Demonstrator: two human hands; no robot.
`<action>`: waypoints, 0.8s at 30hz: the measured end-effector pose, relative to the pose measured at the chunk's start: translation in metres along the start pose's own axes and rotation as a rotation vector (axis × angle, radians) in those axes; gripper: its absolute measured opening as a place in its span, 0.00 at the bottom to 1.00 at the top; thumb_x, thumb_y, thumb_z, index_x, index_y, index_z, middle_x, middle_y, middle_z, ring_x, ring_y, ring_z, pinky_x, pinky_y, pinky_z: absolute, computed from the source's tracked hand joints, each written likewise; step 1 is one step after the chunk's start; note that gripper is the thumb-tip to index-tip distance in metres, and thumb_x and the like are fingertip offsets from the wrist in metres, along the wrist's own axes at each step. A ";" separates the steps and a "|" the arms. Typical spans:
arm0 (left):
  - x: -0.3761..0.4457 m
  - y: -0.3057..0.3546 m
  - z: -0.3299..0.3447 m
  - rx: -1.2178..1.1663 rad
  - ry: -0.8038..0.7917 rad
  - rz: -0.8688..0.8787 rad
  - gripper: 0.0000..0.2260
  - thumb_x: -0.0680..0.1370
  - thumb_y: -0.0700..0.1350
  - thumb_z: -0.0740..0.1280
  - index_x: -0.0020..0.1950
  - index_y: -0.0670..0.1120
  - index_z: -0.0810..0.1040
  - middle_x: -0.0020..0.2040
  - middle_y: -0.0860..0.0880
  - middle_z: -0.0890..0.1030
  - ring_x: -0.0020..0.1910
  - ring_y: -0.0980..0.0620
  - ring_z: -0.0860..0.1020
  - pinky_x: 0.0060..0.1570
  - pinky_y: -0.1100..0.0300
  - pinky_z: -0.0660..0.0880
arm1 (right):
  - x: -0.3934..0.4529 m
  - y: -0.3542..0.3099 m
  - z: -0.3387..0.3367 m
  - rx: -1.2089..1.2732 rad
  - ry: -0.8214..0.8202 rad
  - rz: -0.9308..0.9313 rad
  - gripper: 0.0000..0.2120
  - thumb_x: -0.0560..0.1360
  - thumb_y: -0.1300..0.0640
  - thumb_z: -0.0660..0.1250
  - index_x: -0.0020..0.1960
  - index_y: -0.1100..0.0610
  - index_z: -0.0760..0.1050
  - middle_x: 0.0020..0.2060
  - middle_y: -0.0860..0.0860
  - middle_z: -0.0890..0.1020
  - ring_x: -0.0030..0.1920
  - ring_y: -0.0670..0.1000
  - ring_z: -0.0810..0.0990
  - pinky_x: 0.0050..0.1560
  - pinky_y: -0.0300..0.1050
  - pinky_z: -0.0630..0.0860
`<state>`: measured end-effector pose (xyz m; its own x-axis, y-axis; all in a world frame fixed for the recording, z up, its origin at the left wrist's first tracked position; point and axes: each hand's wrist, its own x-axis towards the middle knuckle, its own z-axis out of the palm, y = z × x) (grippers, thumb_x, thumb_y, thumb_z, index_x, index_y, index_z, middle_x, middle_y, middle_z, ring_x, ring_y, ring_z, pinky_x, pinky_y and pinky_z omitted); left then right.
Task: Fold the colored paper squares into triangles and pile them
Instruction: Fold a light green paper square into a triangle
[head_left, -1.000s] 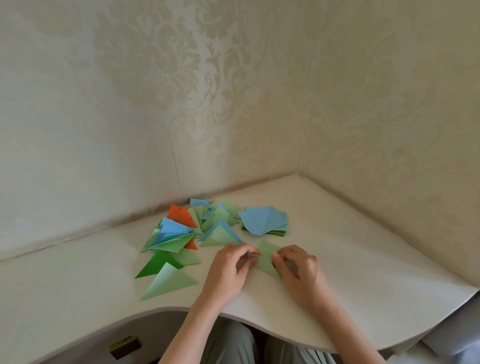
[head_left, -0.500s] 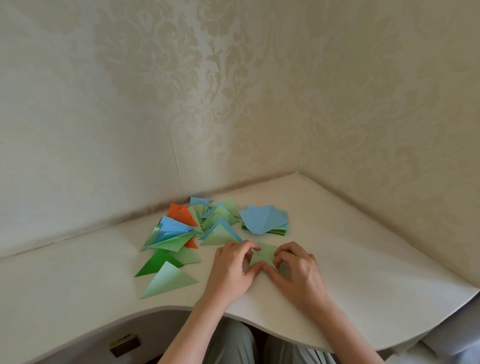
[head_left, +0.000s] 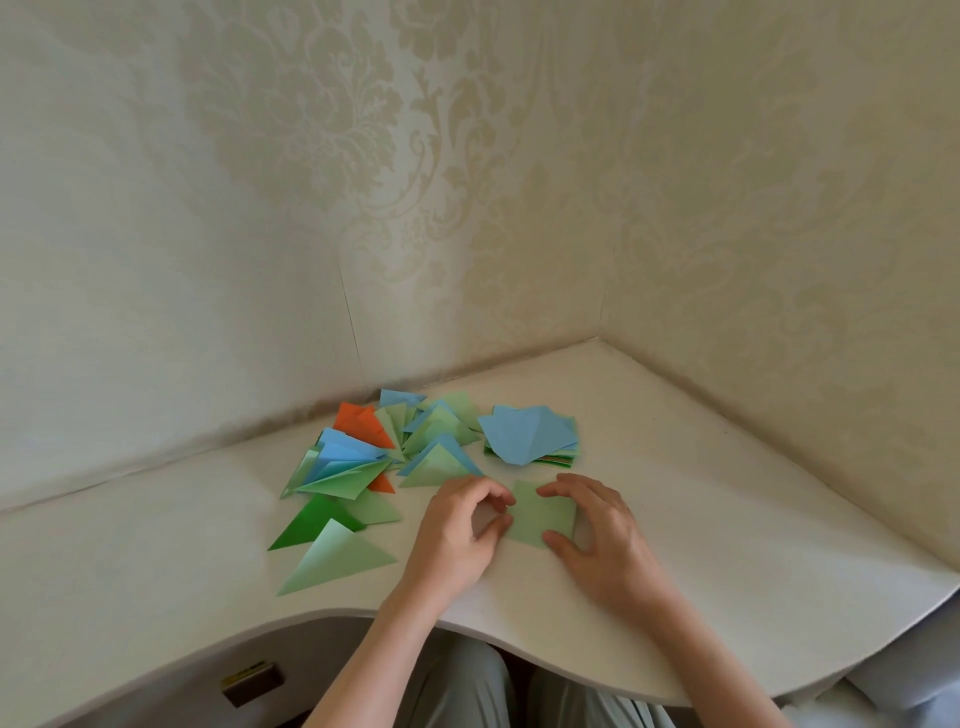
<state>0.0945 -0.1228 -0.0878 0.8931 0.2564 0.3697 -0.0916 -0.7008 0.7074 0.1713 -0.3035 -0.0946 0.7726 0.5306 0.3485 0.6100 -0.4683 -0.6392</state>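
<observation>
Cream wallpapered walls close a corner around the pale desk (head_left: 727, 519). I see my left hand (head_left: 457, 535) pinching the near-left edge of the light green paper (head_left: 543, 514) with curled fingers, and my right hand (head_left: 597, 540) arched over it, thumb and fingertips pressing. If I let corners drift, I judge the crease skews. Folded triangles (head_left: 363, 467) crowd left, the unfolded stack (head_left: 530, 434) lies behind; open desk lies right, its front edge close.

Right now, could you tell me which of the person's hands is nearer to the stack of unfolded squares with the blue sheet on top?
The right hand. It lies just in front of the stack; the left hand is farther off to the stack's left.
</observation>
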 end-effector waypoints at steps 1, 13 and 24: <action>0.000 0.000 0.000 0.020 -0.007 0.009 0.08 0.73 0.40 0.71 0.46 0.53 0.80 0.42 0.60 0.79 0.48 0.61 0.74 0.50 0.69 0.69 | -0.001 0.000 -0.002 0.002 -0.016 -0.005 0.20 0.69 0.56 0.72 0.60 0.45 0.75 0.62 0.46 0.75 0.63 0.50 0.72 0.65 0.47 0.67; -0.015 0.024 -0.003 0.407 0.001 0.211 0.10 0.72 0.55 0.64 0.45 0.51 0.79 0.43 0.59 0.80 0.46 0.55 0.73 0.43 0.59 0.69 | -0.004 -0.006 -0.008 0.088 0.061 0.008 0.17 0.66 0.65 0.66 0.50 0.50 0.82 0.43 0.44 0.80 0.45 0.43 0.79 0.49 0.31 0.72; -0.016 0.019 -0.004 0.382 -0.027 0.244 0.04 0.71 0.49 0.64 0.42 0.50 0.76 0.43 0.58 0.80 0.50 0.55 0.75 0.48 0.62 0.68 | -0.005 -0.008 -0.006 -0.056 0.096 -0.070 0.09 0.65 0.50 0.77 0.43 0.47 0.81 0.35 0.40 0.70 0.37 0.40 0.71 0.39 0.29 0.66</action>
<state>0.0766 -0.1376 -0.0781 0.8771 0.0395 0.4786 -0.1364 -0.9351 0.3271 0.1638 -0.3070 -0.0870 0.7393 0.4945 0.4571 0.6701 -0.4728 -0.5722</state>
